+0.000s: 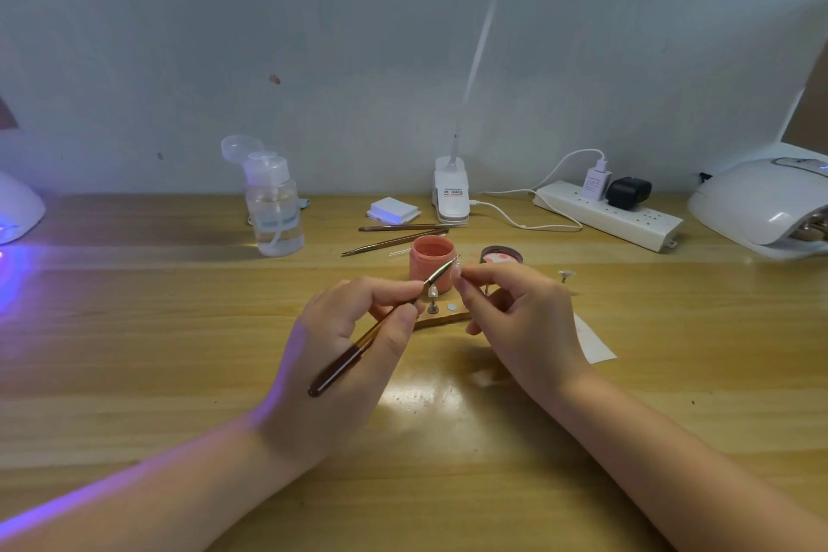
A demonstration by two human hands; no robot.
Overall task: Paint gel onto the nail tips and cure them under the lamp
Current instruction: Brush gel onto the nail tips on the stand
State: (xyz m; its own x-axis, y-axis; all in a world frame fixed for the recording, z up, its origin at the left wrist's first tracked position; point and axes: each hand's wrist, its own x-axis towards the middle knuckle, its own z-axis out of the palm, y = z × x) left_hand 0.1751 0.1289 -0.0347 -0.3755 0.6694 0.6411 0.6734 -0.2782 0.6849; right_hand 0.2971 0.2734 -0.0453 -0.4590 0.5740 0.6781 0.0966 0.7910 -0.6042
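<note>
My left hand point(354, 327) grips a dark-handled gel brush point(372, 336) like a pen, its metal ferrule and bristles pointing up right. The brush tip touches a clear nail tip point(458, 273) that my right hand point(515, 318) pinches on its small stand. Just behind them stands an open coral-pink gel pot point(431, 258), with its lid point(501, 256) lying face up to the right. Another nail tip on a metal stand point(433, 298) sits on a wooden holder strip point(443, 319) between my hands. A curing lamp point(18, 211) glows purple at the far left.
A second white nail lamp point(761, 206) stands at the far right, a power strip point(609, 213) beside it. A pump bottle point(274, 211), a clip desk lamp base point(450, 193), a white pad point(393, 211), two spare brushes point(394, 235) and a loose nail stand point(565, 276) lie on the wooden table point(179, 327).
</note>
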